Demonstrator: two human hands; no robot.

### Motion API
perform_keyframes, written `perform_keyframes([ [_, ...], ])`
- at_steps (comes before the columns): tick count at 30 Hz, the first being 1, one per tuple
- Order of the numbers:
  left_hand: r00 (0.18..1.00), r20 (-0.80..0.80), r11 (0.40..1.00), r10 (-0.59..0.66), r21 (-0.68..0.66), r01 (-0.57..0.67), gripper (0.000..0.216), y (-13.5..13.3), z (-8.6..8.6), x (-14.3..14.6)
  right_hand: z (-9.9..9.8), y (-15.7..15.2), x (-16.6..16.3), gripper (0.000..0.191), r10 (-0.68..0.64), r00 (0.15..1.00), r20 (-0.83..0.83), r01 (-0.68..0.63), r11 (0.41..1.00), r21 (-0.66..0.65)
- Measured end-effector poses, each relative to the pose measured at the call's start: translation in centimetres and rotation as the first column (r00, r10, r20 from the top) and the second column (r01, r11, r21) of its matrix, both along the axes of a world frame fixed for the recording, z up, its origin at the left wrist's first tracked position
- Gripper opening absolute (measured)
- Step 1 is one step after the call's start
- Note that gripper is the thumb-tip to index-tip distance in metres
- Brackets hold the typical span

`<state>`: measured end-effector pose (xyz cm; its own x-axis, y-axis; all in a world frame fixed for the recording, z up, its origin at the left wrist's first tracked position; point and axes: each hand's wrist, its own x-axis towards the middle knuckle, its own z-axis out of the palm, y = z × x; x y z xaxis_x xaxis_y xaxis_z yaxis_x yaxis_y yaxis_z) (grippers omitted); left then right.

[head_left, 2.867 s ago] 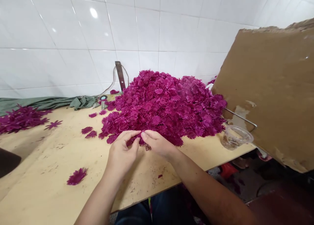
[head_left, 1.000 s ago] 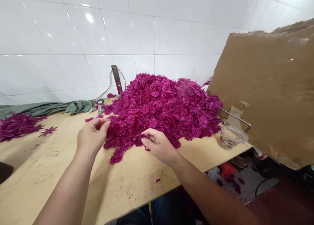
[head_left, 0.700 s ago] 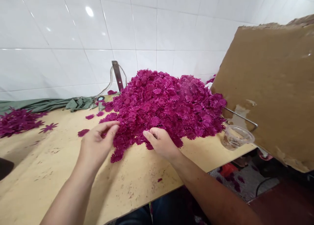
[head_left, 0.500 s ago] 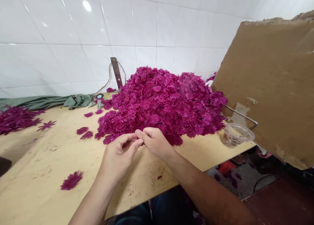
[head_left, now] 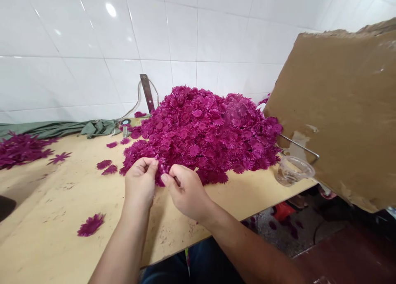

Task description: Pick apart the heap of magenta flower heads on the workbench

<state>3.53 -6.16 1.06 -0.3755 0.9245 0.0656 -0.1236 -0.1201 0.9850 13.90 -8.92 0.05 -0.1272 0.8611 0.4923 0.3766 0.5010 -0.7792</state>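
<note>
A magenta artificial flower piece [head_left: 160, 172] is between my two hands, in front of a big heap of similar flower pieces [head_left: 201, 131]. My left hand [head_left: 140, 178] pinches it between thumb and forefinger from the left. On the right, my right hand [head_left: 188, 191] is closed, its thumb and bent forefinger at the flower piece's edge. The heap behind has the same colour, so the held piece's outline is hard to make out. Both hands are just above the table [head_left: 123, 209].
A single flower piece [head_left: 91, 225] lies at the front left. Longer-petalled pieces [head_left: 23, 150] form a pile at far left, beside a green cloth [head_left: 62, 128]. A clear plastic cup [head_left: 293, 171] stands near the right edge, by a leaning cardboard sheet [head_left: 340, 110]. An upright metal strip [head_left: 147, 93] is behind.
My hands have moved apart from being pressed together at the fingertips. The left has shifted left and tilted upright; the right has come slightly nearer. The flower piece now shows between them.
</note>
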Motion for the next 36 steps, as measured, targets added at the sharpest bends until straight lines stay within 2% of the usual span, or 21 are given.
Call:
perform_keyframes([
  [5, 0.998, -0.061, 1.0, -0.02, 0.013, 0.021, 0.024, 0.2, 0.8, 0.5, 0.4, -0.7, 0.4, 0.026, -0.056, 0.998, 0.036, 0.051, 0.993, 0.106],
  [10, 0.984, -0.174, 0.999, -0.033, -0.021, 0.029, 0.015, 0.9, 0.7, 1.6, 0.7, -1.5, 0.9, 0.027, -0.072, 0.996, 0.06, 0.067, 0.995, 0.074],
  [11, 0.979, -0.204, 1.0, 0.001, -0.03, -0.008, 0.012, 1.1, 0.7, 1.3, 0.6, -2.0, 0.9, 0.027, -0.053, 0.997, 0.051, 0.049, 0.997, 0.066],
  [12, 0.971, -0.23, 0.996, 0.07, -0.041, -0.082, 0.01, 1.4, 0.8, 0.8, 0.4, -2.6, 1.0, 0.027, -0.005, 0.999, 0.035, 0.003, 0.998, 0.059],
  [14, 0.923, -0.264, 0.95, 0.281, -0.058, -0.306, 0.011, 1.7, 1.3, -1.0, 0.0, -3.7, 1.2, 0.029, 0.18, 0.984, 0.004, -0.18, 0.983, 0.037],
  [16, 0.902, -0.252, 0.925, 0.351, -0.059, -0.376, 0.015, 2.0, 2.0, -2.9, -0.2, -4.1, 1.7, 0.03, 0.371, 0.928, -0.024, -0.372, 0.928, -0.037],
  [17, 0.889, -0.248, 0.914, 0.384, -0.037, -0.405, 0.014, 2.0, 2.4, -3.6, -0.1, -4.0, 2.2, 0.029, 0.392, 0.919, -0.042, -0.394, 0.911, -0.123],
  [20, 0.944, -0.211, 0.967, 0.253, 0.074, -0.243, 0.01, 2.2, 3.1, -4.2, 0.8, -2.4, 3.5, 0.025, 0.245, 0.95, -0.194, -0.285, 0.935, -0.214],
  [23, 0.974, -0.218, 0.996, 0.055, 0.086, -0.037, 0.019, 2.6, 2.9, -3.6, 1.7, -0.8, 4.1, 0.017, 0.255, 0.906, -0.337, -0.36, 0.885, -0.297],
  [26, 0.965, -0.262, 1.0, -0.011, 0.013, 0.015, 0.024, 2.6, 2.3, -3.4, 1.7, 0.1, 4.0, 0.009, 0.176, 0.861, -0.476, -0.39, 0.831, -0.397],
  [28, 0.948, -0.317, 1.0, 0.016, 0.009, -0.014, 0.026, 2.0, 2.0, -3.6, 1.2, 0.5, 3.9, 0.01, 0.085, 0.861, -0.501, -0.348, 0.817, -0.46],
  [30, 0.926, -0.376, 1.0, -0.009, 0.008, 0.013, 0.028, 0.9, 1.8, -3.7, 0.7, 0.9, 3.7, 0.009, 0.029, 0.865, -0.501, -0.307, 0.821, -0.482],
  [34, 0.876, -0.408, 0.966, -0.258, -0.1, 0.238, 0.038, -1.8, 1.5, -2.2, 0.4, 1.4, 3.1, 0.004, 0.052, 0.877, -0.478, -0.301, 0.835, -0.461],
  [36, 0.873, -0.379, 0.952, -0.307, -0.116, 0.284, 0.04, -2.5, 0.9, -1.1, 0.4, 1.5, 2.8, 0.009, 0.075, 0.903, -0.422, -0.287, 0.838, -0.464],
])
